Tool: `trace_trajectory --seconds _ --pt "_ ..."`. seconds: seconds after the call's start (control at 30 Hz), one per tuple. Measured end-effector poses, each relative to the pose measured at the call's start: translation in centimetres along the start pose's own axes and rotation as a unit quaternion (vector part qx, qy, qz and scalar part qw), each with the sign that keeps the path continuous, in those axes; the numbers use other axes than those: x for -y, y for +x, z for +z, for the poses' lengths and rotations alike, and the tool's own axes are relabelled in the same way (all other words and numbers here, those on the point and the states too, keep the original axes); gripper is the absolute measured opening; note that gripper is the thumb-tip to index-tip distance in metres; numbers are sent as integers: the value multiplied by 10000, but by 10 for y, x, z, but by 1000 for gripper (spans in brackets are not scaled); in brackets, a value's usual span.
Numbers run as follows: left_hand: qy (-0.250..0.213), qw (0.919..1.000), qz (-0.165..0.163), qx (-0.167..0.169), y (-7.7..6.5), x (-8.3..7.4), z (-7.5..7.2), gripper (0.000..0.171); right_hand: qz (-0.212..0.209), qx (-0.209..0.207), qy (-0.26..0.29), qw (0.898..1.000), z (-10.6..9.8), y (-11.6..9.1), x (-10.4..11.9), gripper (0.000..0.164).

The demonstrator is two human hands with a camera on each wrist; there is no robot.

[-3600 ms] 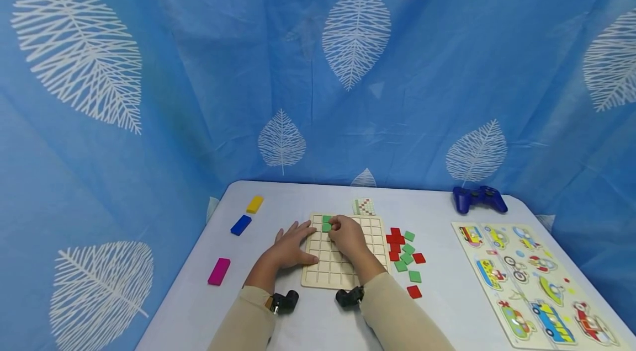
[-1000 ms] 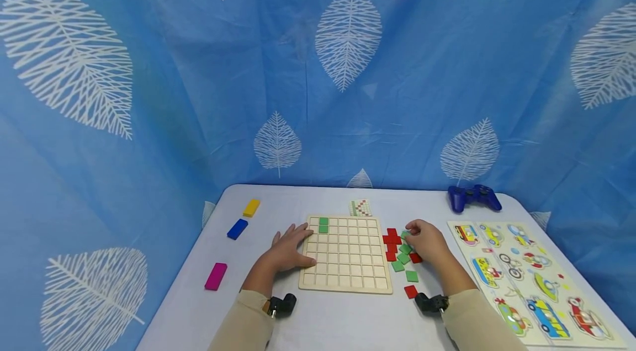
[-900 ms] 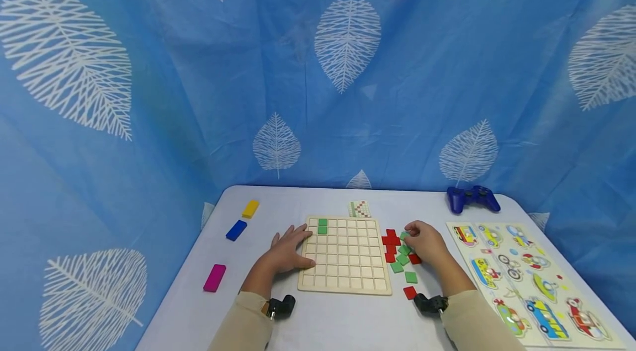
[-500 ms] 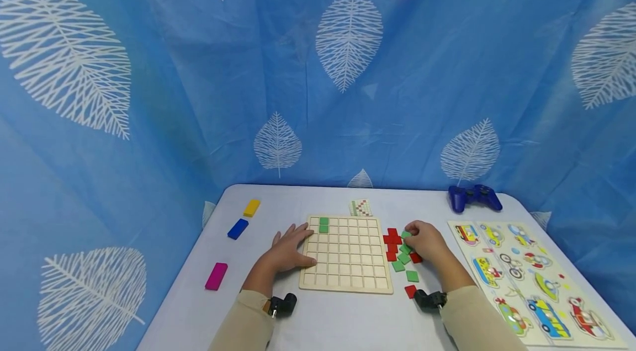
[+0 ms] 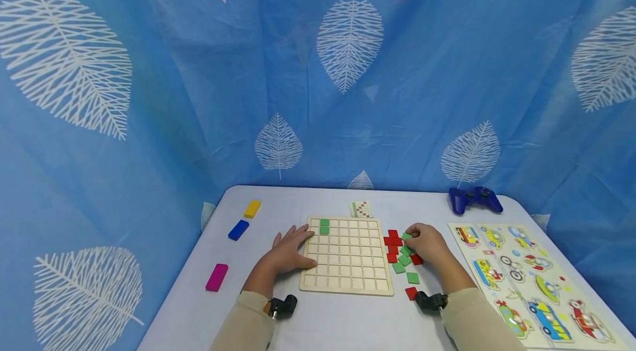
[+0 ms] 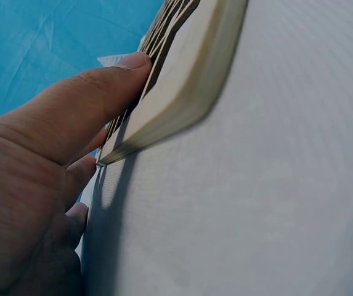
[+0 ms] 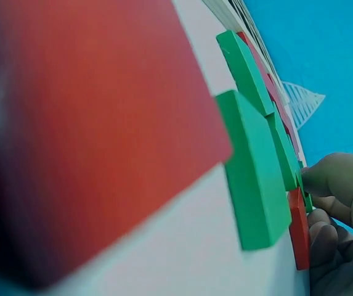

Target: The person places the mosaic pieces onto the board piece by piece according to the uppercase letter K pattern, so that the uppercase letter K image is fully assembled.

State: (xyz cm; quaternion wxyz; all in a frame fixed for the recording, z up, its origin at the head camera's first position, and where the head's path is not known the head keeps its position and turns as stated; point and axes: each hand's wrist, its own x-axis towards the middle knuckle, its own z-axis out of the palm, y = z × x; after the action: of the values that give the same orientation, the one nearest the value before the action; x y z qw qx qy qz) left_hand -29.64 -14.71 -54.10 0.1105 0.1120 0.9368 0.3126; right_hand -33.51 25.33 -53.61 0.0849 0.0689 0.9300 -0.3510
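Observation:
A wooden grid board (image 5: 348, 291) lies mid-table, with two green tiles (image 5: 324, 227) set one below the other near its top left. My left hand (image 5: 287, 251) rests at the board's left edge, fingers spread; in the left wrist view its thumb (image 6: 124, 71) lies on the board's rim. Right of the board, my right hand (image 5: 428, 242) pinches a green tile (image 5: 406, 237) at the far end of a loose group. Red tiles (image 5: 392, 240) and more green tiles (image 5: 399, 267) lie beside it. A red tile (image 7: 114, 123) looms close in the right wrist view.
A small pattern card (image 5: 361, 209) lies behind the board. At left are yellow (image 5: 252, 208), blue (image 5: 238, 230) and magenta (image 5: 217, 277) blocks. A picture puzzle board (image 5: 526, 285) covers the right side, with a blue game controller (image 5: 475, 200) behind it. A leaf-patterned curtain (image 5: 308, 64) hangs behind.
From over the board's green tiles, my right hand has moved right to the loose tiles and has stayed there for the last second. The left hand keeps its place on the board's edge.

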Motion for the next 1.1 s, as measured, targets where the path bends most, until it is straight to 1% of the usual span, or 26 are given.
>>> trace_trajectory --seconds 0.17,0.37,0.6,0.77,0.93,1.1 --pt "-15 10000 20 -19 1 0 1 89 -49 -64 -26 10000 -2 -2 1 27" --pt "22 10000 74 -60 3 -1 1 89 -52 -128 139 9998 -4 -4 2 29" --pt "70 10000 18 -40 1 -1 3 89 -175 -250 310 9991 2 -6 5 33" --pt "85 9999 40 -47 1 0 5 88 -383 -395 392 9977 11 -10 17 34" --pt "57 9999 80 -82 1 2 5 89 -435 -512 597 9960 23 -14 35 34" --pt "24 9999 71 -69 -1 1 5 89 -598 -602 707 9939 37 -19 48 34"
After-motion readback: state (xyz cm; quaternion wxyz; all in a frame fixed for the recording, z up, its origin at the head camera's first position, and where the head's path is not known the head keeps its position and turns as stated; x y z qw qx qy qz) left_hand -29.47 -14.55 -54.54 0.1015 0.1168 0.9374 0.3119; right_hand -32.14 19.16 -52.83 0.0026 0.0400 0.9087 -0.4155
